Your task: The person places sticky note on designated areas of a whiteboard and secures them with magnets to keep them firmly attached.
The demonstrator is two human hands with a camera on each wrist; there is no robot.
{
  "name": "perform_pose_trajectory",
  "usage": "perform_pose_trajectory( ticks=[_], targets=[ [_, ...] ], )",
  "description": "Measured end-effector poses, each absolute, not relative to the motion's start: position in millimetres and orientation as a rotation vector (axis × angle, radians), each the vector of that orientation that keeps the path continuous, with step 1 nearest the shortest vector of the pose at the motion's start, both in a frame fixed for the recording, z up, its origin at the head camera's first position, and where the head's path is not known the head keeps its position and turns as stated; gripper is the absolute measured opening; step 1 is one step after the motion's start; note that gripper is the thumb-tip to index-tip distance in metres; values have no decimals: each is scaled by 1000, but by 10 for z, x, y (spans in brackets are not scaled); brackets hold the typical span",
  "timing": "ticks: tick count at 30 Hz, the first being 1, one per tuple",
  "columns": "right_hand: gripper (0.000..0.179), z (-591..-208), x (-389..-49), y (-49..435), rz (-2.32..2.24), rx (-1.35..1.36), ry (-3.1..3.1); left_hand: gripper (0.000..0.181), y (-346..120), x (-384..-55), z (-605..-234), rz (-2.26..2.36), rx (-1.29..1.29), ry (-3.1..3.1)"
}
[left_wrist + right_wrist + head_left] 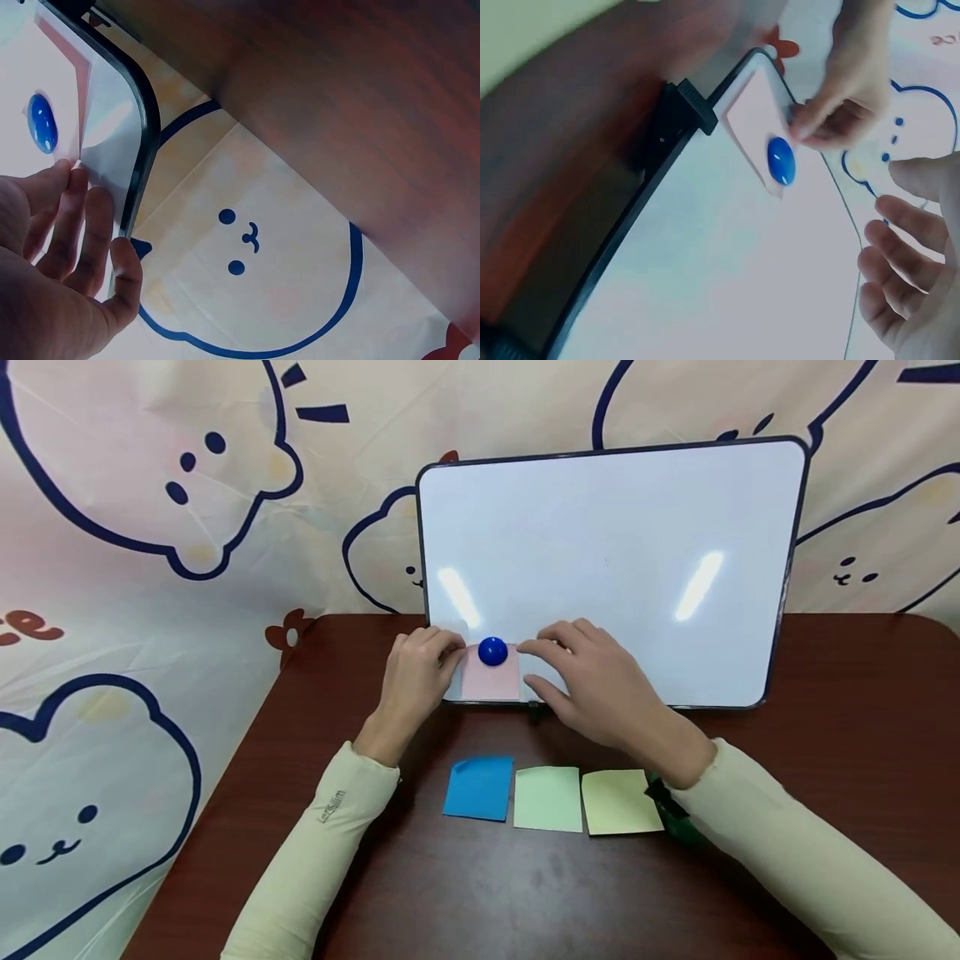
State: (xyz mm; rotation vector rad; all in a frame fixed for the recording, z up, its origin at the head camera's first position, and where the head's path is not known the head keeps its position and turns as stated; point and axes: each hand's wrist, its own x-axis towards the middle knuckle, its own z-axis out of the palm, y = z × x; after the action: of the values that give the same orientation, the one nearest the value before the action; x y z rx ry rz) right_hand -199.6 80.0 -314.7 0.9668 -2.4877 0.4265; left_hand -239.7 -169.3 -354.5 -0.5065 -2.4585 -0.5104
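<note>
A pink sticky note (490,681) lies against the lower left of the whiteboard (615,543), with a round blue magnet (492,651) on its upper part. My left hand (422,664) pinches the note's upper left corner between thumb and forefinger; the left wrist view shows those fingertips (66,169) just below the magnet. On the other side, my right hand (592,681) hovers in front of the board, thumb and fingers spread apart. Its forefinger tip comes close to the note's upper right corner. In the right wrist view the right hand (919,262) holds nothing.
On the brown table (525,893) a blue note (478,789), a pale green note (547,799) and a yellow note (621,802) lie in a row before the board. A black clip-like support (682,109) grips the board's lower edge. A patterned cloth (315,527) hangs behind.
</note>
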Motion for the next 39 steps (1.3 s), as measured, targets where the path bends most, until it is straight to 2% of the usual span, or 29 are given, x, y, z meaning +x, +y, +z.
perform_pose_trajectory(
  ticks=[12,19,25,27,31,39],
  targets=[
    [37,-3241,-1642,1408,436,928,-2456,11,-1779,-2311,-3530,-533,-451,-2482],
    [39,-3401,-1561,1727,363,909,-2491,10,-1851,-2018,-3518,-601,-473,-2593],
    [31,-3588,-1599,1962,287,954,-2498,9,-1872,-1791,-3550,-638,-522,-2702],
    [39,-3626,-1607,2025,249,951,-2487,10,-1868,-1742,-3570,-640,-540,-2724],
    [65,-3655,-1610,2090,178,986,-2419,10,-1866,-1660,-3590,-650,-569,-2735],
    [58,-3701,-1514,2113,87,1111,-2305,9,-1842,-1588,-3573,-584,-626,-2759]
  ],
)
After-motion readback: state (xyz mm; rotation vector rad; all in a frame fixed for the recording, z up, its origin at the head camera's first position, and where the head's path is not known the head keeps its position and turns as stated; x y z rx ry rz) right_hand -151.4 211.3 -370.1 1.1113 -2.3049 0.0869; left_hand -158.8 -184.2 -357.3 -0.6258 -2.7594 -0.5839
